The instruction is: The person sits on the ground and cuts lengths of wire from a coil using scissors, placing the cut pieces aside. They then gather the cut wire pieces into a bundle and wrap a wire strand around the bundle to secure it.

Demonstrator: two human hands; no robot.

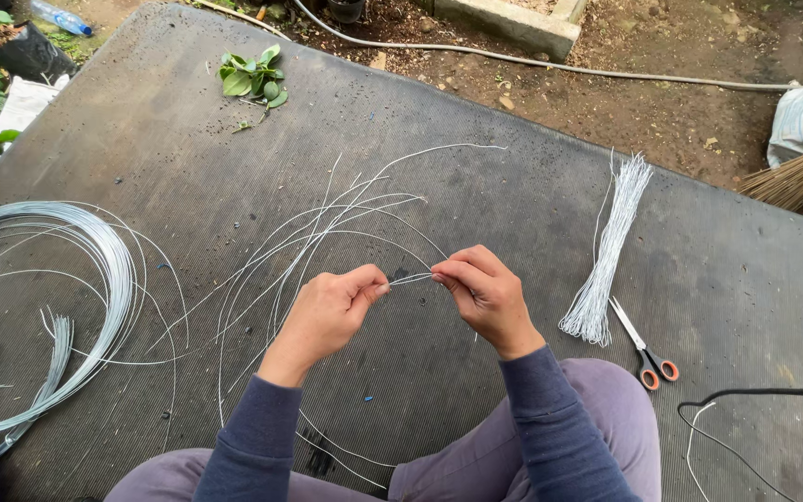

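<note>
My left hand (327, 311) and my right hand (485, 293) pinch the ends of several thin white wires (410, 278) between thumb and fingers, close together over a dark ribbed mat (476, 177). The long wire strands (327, 223) curve away from my hands across the mat toward the far side and down to the left. My sleeves are dark blue, and my knees in purple trousers show at the bottom.
A large coil of white wire (95, 270) lies at the left with a small cut bunch (58, 349). A straight bundle of cut wires (606, 251) and orange-handled scissors (643, 349) lie right. Green leaves (253, 76), a hose (550, 63), a broom (796, 177).
</note>
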